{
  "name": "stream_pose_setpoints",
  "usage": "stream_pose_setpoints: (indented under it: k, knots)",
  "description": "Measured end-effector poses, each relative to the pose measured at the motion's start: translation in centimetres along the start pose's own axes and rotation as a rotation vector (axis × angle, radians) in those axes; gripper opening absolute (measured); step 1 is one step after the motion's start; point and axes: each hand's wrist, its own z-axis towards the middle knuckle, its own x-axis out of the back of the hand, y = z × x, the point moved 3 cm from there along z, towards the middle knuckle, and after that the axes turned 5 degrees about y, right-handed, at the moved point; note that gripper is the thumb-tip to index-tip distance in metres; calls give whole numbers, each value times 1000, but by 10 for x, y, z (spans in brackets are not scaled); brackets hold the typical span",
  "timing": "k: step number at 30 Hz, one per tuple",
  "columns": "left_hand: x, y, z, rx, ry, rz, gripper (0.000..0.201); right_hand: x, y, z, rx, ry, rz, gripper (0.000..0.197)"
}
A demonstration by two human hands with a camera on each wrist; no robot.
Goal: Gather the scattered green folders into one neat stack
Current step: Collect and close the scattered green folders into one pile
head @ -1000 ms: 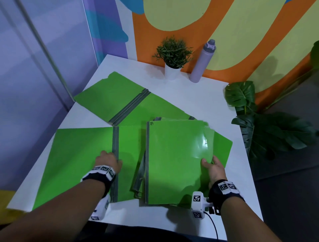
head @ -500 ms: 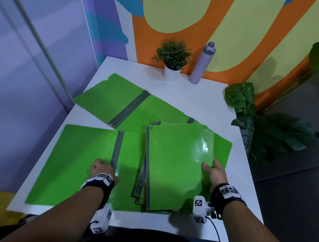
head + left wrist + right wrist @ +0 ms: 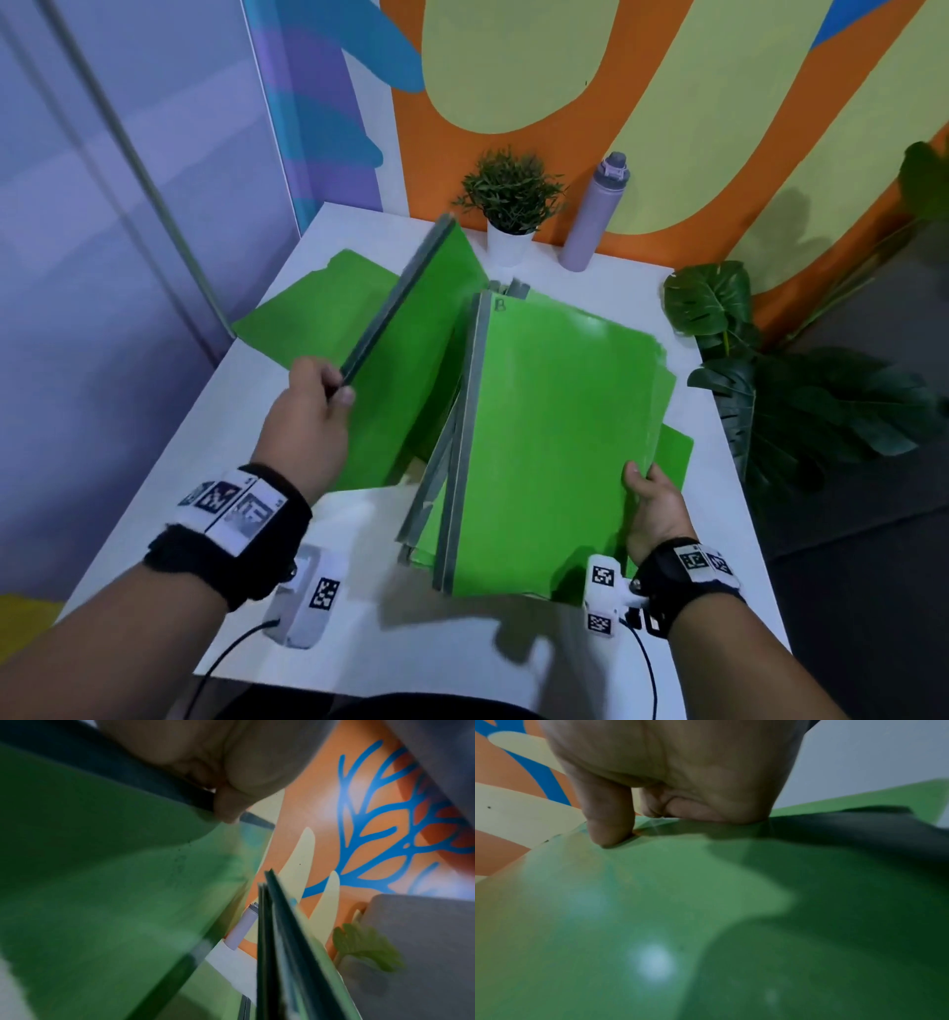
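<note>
My left hand [image 3: 336,391] pinches the grey spine of a green folder [image 3: 405,370] and holds it off the table, its covers hanging down. In the left wrist view the thumb [image 3: 230,809] presses on that dark spine above the folder [image 3: 102,882]. A stack of green folders [image 3: 554,442] with grey spines is tilted, its left side raised. My right hand [image 3: 639,480] grips the stack's right edge; the thumb [image 3: 608,829] lies on the top cover [image 3: 628,923]. Another folder [image 3: 318,313] lies open at the back left. One more folder [image 3: 675,457] pokes out under the stack.
A small potted plant [image 3: 513,205] and a purple bottle [image 3: 595,216] stand at the back of the white table [image 3: 462,658]. Large dark leaves [image 3: 770,370] hang past the table's right edge. A painted wall rises behind, a purple panel at the left.
My left hand has lifted the near-left folder off the table by its spine, up and away from me. The stack in my right hand has tilted up on its left side.
</note>
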Motion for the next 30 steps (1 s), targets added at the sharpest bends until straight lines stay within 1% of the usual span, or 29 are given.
stream_pose_setpoints:
  k: [1,2,3,4,6,8,10,13,14,15,16,17,20,22,24,27,30]
  knots:
    - [1,2,0,15,16,-67,14,-3,-2,0,10,-17,-8,74]
    - [0,2,0,49,13,-128,25,-5,-3,-1,18,-25,-28,70]
    - [-4,1,-2,102,-28,-177,36,-7,-3,-2,22,-29,-43,66]
    - [-9,-1,-5,162,-89,-217,43,-8,-3,-2,21,-30,-46,65]
    - [-23,-9,-12,231,-222,-244,45,-12,-3,-2,14,-34,-43,70]
    - [-37,-19,-16,251,-330,-250,42,-14,0,-2,5,-24,-66,73]
    - [-52,-27,-18,295,-427,-329,43,-13,4,-2,-5,-24,-92,72]
    - [-75,-31,-21,401,-551,-514,52,-11,10,-2,10,-27,-143,69]
    - [-82,-33,-20,438,-592,-547,53,-10,11,-2,21,-13,-159,68]
    - [-90,-38,-18,459,-630,-529,54,-10,11,-2,30,11,-172,65]
    - [-98,-46,-13,440,-659,-448,55,-8,11,0,34,38,-181,63]
    - [-105,-55,-6,386,-668,-305,57,-7,12,2,38,66,-189,61]
    - [-120,-85,15,194,-607,167,59,-1,14,6,40,140,-262,61]
    - [-129,-103,23,105,-604,390,61,5,18,9,36,183,-296,60]
    - [-138,-120,29,77,-631,556,65,11,22,12,19,205,-301,59]
    - [-146,-134,35,70,-682,722,66,19,24,17,-19,204,-279,61]
    - [-151,-137,36,-10,-727,852,64,23,22,23,-34,193,-266,61]
